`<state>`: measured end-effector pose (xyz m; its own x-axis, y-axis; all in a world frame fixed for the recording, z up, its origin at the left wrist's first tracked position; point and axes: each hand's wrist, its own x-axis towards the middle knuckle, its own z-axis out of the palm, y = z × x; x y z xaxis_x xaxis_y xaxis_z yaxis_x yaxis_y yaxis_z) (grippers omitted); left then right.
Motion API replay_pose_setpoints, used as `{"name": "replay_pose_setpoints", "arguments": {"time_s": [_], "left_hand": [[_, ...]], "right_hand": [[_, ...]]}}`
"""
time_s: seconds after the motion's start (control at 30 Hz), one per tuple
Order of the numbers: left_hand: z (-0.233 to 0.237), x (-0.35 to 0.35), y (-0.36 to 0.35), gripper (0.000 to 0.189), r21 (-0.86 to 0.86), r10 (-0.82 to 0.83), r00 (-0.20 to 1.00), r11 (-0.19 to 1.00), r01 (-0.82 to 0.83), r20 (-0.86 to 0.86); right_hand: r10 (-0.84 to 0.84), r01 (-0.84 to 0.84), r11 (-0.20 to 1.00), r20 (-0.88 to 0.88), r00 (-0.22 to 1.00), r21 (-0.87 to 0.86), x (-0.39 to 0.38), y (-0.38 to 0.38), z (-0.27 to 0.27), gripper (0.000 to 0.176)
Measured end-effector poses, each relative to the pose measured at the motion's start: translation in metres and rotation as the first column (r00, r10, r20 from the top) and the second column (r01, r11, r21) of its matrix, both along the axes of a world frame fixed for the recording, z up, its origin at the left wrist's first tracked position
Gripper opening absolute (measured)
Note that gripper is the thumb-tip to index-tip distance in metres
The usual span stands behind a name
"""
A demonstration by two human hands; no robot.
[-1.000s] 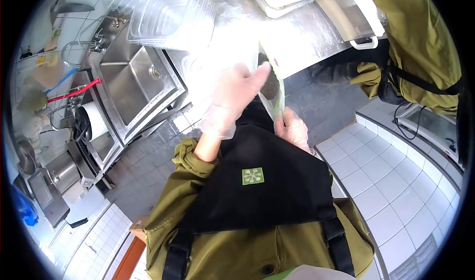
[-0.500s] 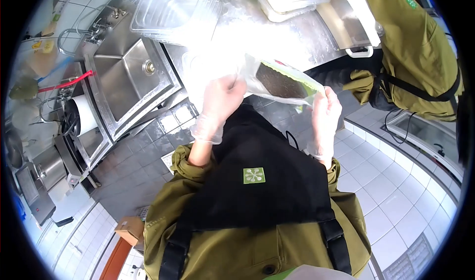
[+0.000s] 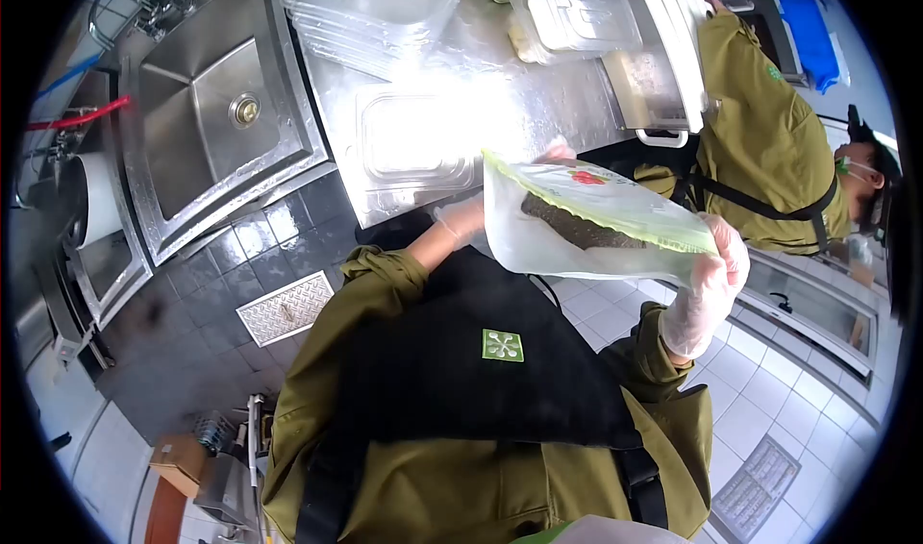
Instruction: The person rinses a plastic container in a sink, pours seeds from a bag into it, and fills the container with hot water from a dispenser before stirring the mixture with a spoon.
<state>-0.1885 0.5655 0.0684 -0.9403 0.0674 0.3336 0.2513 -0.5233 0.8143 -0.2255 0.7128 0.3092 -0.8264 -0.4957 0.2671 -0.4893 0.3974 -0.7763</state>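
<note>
Fingers point(image 3: 735, 243) of the right hand point(image 3: 707, 283) closed on one end of the printed, green-edged plastic bag point(image 3: 625, 198); left hand point(image 3: 558, 150) mostly behind, grip impossible to tell. Held mouth-open between black apron point(image 3: 452, 381) and steel worktop point(image 3: 577, 102). Apparently opening it; calls next for steady two-sided support.

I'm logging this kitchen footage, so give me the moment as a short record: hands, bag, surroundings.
Right hand: gloved, gripping the bag's rim
Left hand: gloved, mostly hidden behind the bag
Bag: whitish, green-edged, mouth open
Contents: dark; type unclear
Steel table: bears stacked clear containers
Sink: left of the table
Co-worker: at picture right, olive jacket
</note>
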Motion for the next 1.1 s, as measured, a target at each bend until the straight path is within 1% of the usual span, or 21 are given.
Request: {"name": "replay_pose_setpoints", "arguments": {"time_s": [0.03, 0.1, 0.13, 0.17, 0.2, 0.23, 0.3, 0.4, 0.5, 0.53, 0.63, 0.73, 0.83, 0.93, 1.03, 1.1], "left_hand": [[-0.005, 0.001, 0.008, 0.068, 0.085, -0.021, 1.0, 0.996, 0.02, 0.012], [-0.02, 0.006, 0.026, 0.067, 0.189, -0.093, 0.993, 0.979, 0.078, 0.07], [-0.027, 0.011, 0.033, 0.067, 0.227, -0.126, 0.987, 0.969, 0.101, 0.101], [-0.034, 0.015, 0.04, 0.066, 0.252, -0.147, 0.982, 0.961, 0.114, 0.12], [-0.038, 0.02, 0.045, 0.066, 0.277, -0.17, 0.976, 0.952, 0.127, 0.136], [-0.043, 0.023, 0.049, 0.065, 0.299, -0.177, 0.973, 0.946, 0.126, 0.149], [-0.046, 0.024, 0.056, 0.065, 0.325, -0.179, 0.97, 0.938, 0.118, 0.163], [-0.048, 0.023, 0.056, 0.063, 0.365, -0.174, 0.971, 0.925, 0.103, 0.165], [-0.049, 0.018, 0.059, 0.062, 0.392, -0.164, 0.972, 0.916, 0.087, 0.167], [-0.051, 0.018, 0.06, 0.061, 0.399, -0.163, 0.972, 0.913, 0.085, 0.166], [-0.053, 0.016, 0.061, 0.06, 0.419, -0.165, 0.972, 0.904, 0.082, 0.167], [-0.054, 0.016, 0.064, 0.058, 0.441, -0.173, 0.97, 0.894, 0.083, 0.169], [-0.053, 0.016, 0.065, 0.057, 0.454, -0.173, 0.97, 0.888, 0.078, 0.171], [-0.053, 0.018, 0.066, 0.055, 0.465, -0.179, 0.967, 0.882, 0.077, 0.18], [-0.055, 0.021, 0.065, 0.054, 0.471, -0.178, 0.966, 0.879, 0.071, 0.187], [-0.054, 0.023, 0.065, 0.053, 0.476, -0.182, 0.964, 0.877, 0.07, 0.193]], "right_hand": [[-0.002, 0.003, 1.0, -0.016, 1.0, 0.016, 0.001, -0.01, 0.0, 0.035], [-0.003, 0.005, 0.999, -0.046, 0.999, 0.046, 0.004, -0.042, -0.002, 0.034], [0.042, -0.044, 0.997, 0.031, 0.999, 0.071, 0.003, -0.054, -0.003, 0.032], [0.05, -0.053, 0.998, 0.133, 0.99, 0.018, 0.005, -0.064, -0.009, 0.027], [0.057, -0.05, 0.998, 0.232, 0.971, -0.036, 0.006, -0.075, -0.014, 0.022], [0.031, -0.026, 0.999, 0.271, 0.962, -0.021, 0.005, -0.082, -0.021, 0.019], [-0.084, 0.057, 0.994, 0.304, 0.949, 0.097, 0.004, -0.094, -0.035, 0.016], [-0.18, 0.097, 0.961, 0.323, 0.929, 0.258, -0.001, -0.113, -0.049, 0.02], [-0.071, -0.04, 0.947, 0.327, 0.942, 0.32, -0.011, -0.118, -0.065, 0.021], [0.008, -0.135, 0.942, 0.381, 0.925, 0.308, -0.013, -0.119, -0.064, 0.014], [-0.046, -0.127, 0.903, 0.387, 0.921, 0.409, -0.01, -0.139, -0.061, 0.017], [0.0, -0.153, 0.855, 0.296, 0.955, 0.495, -0.013, -0.138, -0.071, 0.018], [0.001, -0.152, 0.825, 0.268, 0.963, 0.545, -0.011, -0.139, -0.074, 0.018], [0.027, -0.145, 0.78, 0.199, 0.98, 0.609, -0.013, -0.141, -0.082, 0.017], [0.041, -0.103, 0.857, 0.133, 0.99, 0.505, -0.016, -0.137, -0.098, 0.015], [0.063, -0.107, 0.85, 0.101, 0.993, 0.516, -0.011, -0.142, -0.094, 0.014]]}}
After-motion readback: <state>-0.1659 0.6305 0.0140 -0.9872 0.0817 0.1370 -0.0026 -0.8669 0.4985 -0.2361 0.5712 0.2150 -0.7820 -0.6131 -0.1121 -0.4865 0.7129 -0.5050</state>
